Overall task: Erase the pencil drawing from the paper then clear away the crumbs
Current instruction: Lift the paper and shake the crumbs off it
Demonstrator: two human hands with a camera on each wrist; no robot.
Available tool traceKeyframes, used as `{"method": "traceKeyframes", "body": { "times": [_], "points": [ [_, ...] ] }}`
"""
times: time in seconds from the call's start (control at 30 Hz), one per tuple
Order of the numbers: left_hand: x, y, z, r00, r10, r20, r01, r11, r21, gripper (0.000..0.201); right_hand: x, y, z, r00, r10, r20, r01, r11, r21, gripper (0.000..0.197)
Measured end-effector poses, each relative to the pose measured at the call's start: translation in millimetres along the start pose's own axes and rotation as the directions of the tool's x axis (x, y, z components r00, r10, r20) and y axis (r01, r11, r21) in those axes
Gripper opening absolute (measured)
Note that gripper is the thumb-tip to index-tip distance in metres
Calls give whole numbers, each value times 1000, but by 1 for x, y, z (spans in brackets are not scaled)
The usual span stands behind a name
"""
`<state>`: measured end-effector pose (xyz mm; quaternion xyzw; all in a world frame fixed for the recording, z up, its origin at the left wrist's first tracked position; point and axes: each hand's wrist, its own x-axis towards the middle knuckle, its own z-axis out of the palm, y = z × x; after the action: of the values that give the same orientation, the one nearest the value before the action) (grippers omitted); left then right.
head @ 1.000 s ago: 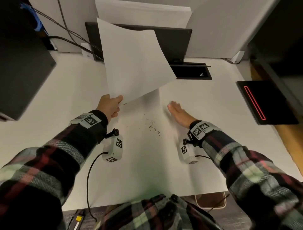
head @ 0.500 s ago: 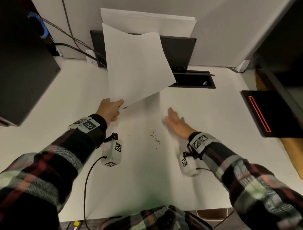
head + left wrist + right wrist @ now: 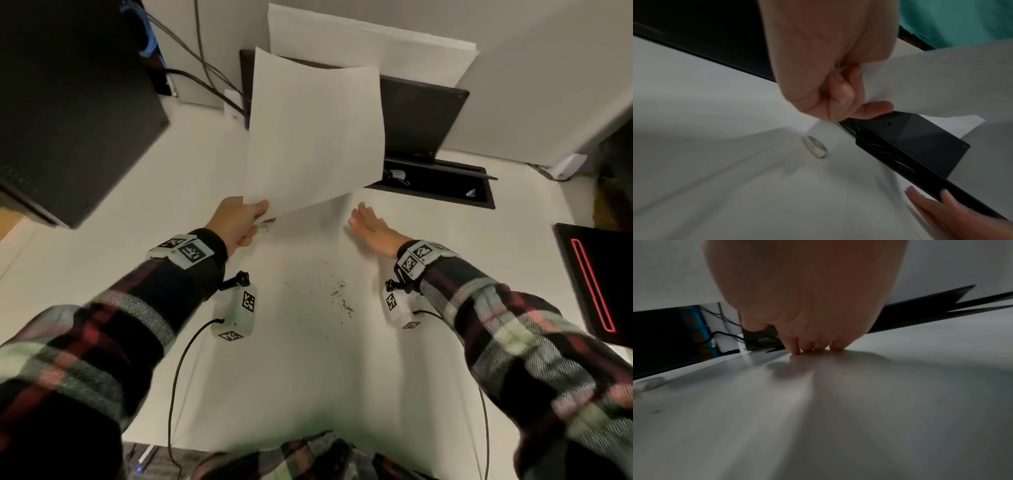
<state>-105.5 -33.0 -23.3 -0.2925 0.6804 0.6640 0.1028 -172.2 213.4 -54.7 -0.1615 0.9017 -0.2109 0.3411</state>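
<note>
My left hand [image 3: 260, 214] pinches the lower left corner of a blank white paper [image 3: 315, 137] and holds it tilted up above the white desk [image 3: 308, 377]. In the left wrist view its thumb and curled fingers [image 3: 849, 100] clamp the paper [image 3: 941, 78]. Dark eraser crumbs [image 3: 339, 298] lie scattered on the desk between my wrists. My right hand [image 3: 368, 222] lies beyond and right of the crumbs, fingers straight, with fingertips [image 3: 813, 350] touching the desk. A small whitish oblong thing [image 3: 815, 148], maybe an eraser, lies under the left hand.
A black box [image 3: 68, 102] stands at the far left with cables [image 3: 205, 75] behind it. An open black cable hatch [image 3: 438, 181] with a raised lid [image 3: 421, 120] sits behind the paper. A black device with a red line [image 3: 592, 284] lies at right.
My right hand has slid forward, away from the crumbs. The left hand still holds the paper up. The head view has shifted slightly.
</note>
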Motion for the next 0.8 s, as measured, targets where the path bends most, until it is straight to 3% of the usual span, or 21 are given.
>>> {"method": "traceKeyframes", "body": {
  "times": [0.13, 0.23, 0.33, 0.4, 0.43, 0.53, 0.6, 0.67, 0.8],
  "points": [
    [5, -3, 0, 1000, 7, -6, -8, 1000, -12, 18, -2, -23, 25, 977, -152, 151, 182, 960, -212, 57],
    [6, -4, 2, 1000, 19, -16, -20, 1000, -12, 28, -22, -19, 50, 948, -194, 251, 249, 945, -210, 53],
    [6, -5, 2, 1000, 20, 0, -20, 1000, -21, 22, -53, -16, 58, 930, -216, 298, 194, 976, 101, 53],
    [4, -5, 2, 1000, 17, 15, -17, 999, -29, 14, -64, -17, 48, 964, -184, 191, 110, 933, 343, 52],
    [3, -6, 2, 1000, 13, 17, -13, 1000, -27, 13, -62, -16, 39, 985, -144, 100, 95, 919, 382, 53],
    [1, -8, 3, 1000, 13, 17, -12, 1000, -17, 11, -47, 0, 15, 998, -22, -51, 34, 968, 247, 59],
    [1, -10, 3, 1000, 12, 14, -12, 1000, -11, 12, -38, 6, 14, 1000, 15, -18, -13, 996, 87, 62],
    [1, -10, 4, 1000, 10, 10, -10, 1000, -8, 13, -37, 4, 23, 999, -23, 36, 23, 1000, -8, 59],
    [1, -11, 6, 1000, 8, 19, -8, 1000, -13, 13, -54, -4, 58, 982, -130, 135, 133, 991, -17, 55]
  ]
}}
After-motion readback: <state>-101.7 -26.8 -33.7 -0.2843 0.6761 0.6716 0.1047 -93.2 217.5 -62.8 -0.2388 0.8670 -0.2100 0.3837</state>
